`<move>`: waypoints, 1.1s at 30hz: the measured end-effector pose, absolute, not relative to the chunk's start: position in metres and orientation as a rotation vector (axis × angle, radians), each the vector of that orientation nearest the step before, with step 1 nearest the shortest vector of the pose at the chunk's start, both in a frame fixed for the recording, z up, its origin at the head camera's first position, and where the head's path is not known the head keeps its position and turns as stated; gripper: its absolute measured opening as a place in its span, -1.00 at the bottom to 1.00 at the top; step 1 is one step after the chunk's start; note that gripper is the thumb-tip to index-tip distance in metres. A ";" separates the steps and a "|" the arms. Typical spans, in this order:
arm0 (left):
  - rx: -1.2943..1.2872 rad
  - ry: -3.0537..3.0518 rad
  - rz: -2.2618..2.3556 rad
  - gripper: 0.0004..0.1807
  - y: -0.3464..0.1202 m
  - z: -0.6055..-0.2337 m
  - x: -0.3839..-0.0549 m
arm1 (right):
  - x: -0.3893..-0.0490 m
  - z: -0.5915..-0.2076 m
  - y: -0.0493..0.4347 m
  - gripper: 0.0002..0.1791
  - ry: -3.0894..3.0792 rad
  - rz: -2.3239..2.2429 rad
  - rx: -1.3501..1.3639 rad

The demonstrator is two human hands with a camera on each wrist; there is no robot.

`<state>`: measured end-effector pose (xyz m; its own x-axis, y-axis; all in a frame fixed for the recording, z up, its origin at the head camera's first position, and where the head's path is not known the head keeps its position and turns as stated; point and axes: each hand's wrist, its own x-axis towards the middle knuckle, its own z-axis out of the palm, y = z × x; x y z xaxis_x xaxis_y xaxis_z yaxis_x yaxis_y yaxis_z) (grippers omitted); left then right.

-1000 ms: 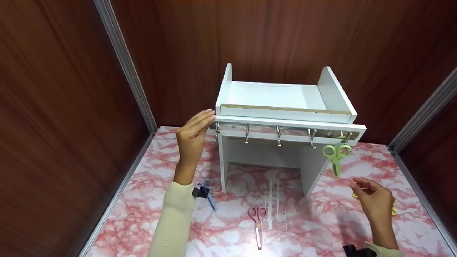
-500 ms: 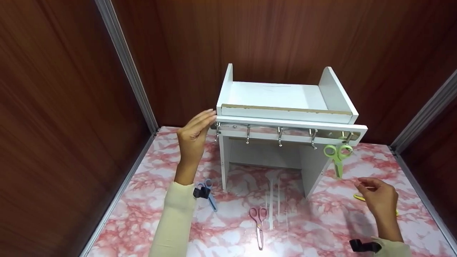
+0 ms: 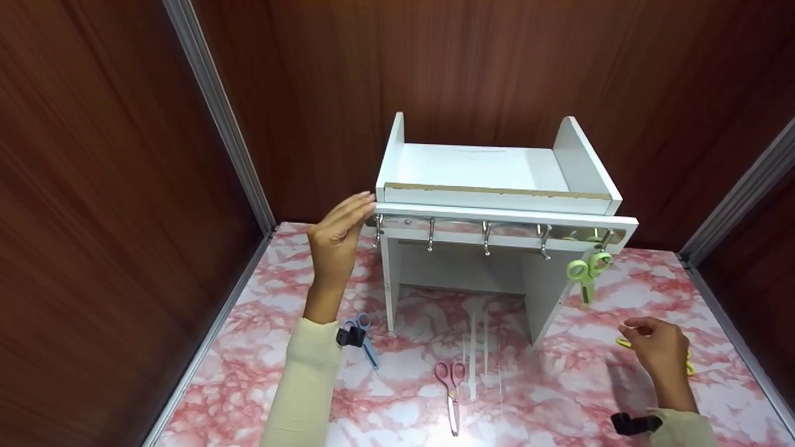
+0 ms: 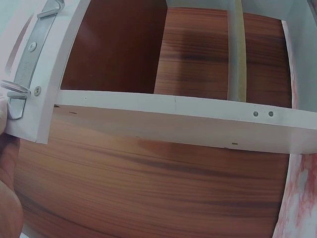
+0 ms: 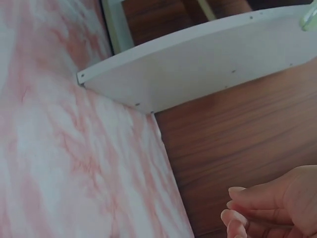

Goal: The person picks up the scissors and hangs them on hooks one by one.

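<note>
Green scissors [image 3: 587,287] hanging from the end hook [image 3: 607,241] of the white rail [image 3: 456,236], right of centre in the head view. Over the last second they have turned on the hook: their rings, nearly face-on half a second ago, now stand at an angle. No hand touches them, so the hook alone appears to bear their weight, and the hanging of this pair may be judged complete once the swing dies. The right hand [image 3: 659,347], lower right of the frame, has dropped slightly; its fingers are loosely curled, narrow and holding nothing. The left hand [image 3: 336,239], left of centre, keeps its place, gripping the rail's left end, presumably to steady it. Pink scissors [image 3: 452,392] and blue scissors [image 3: 371,354] lie on the bench [image 3: 248,379], lower centre.
</note>
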<state>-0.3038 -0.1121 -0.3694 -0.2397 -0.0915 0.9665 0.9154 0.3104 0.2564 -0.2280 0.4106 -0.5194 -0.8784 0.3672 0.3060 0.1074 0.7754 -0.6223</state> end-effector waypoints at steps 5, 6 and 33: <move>-0.798 -1.497 -1.164 -0.80 -0.113 -0.370 -0.304 | -0.231 -0.526 0.414 -0.65 -2.617 0.905 -0.395; -0.800 -1.496 -1.167 -0.80 -0.114 -0.369 -0.304 | -0.232 -0.527 0.415 -0.62 -2.631 0.911 -0.401; -0.819 -1.473 -1.190 -0.80 -0.112 -0.368 -0.303 | -0.237 -0.556 0.438 -0.59 -2.843 0.821 -0.572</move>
<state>-0.3029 -0.1117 -0.3683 -0.2407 -0.0912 0.9663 0.9257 0.2778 0.2568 -0.2366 0.4377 -0.5558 -0.9201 0.3912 0.0177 0.3216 0.7806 -0.5359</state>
